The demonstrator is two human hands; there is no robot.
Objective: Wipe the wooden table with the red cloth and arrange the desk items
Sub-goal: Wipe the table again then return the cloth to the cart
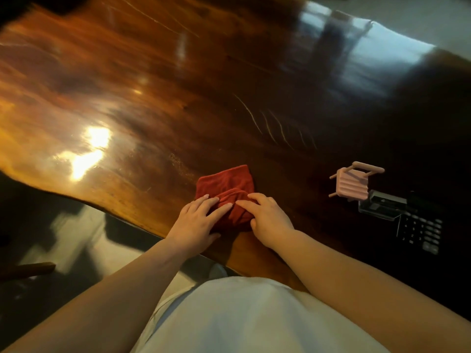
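A folded red cloth lies on the glossy wooden table, close to its near edge. My left hand rests flat on the cloth's near left part, fingers spread. My right hand presses on the cloth's near right part, fingers curled over a fold. To the right sit a small pink chair-shaped holder, a dark stapler on a clear stand, and a black calculator.
The table's wavy near edge runs from the left down towards my body. Beyond it on the left is a shiny floor and a wooden piece. The table's far right edge reflects window light.
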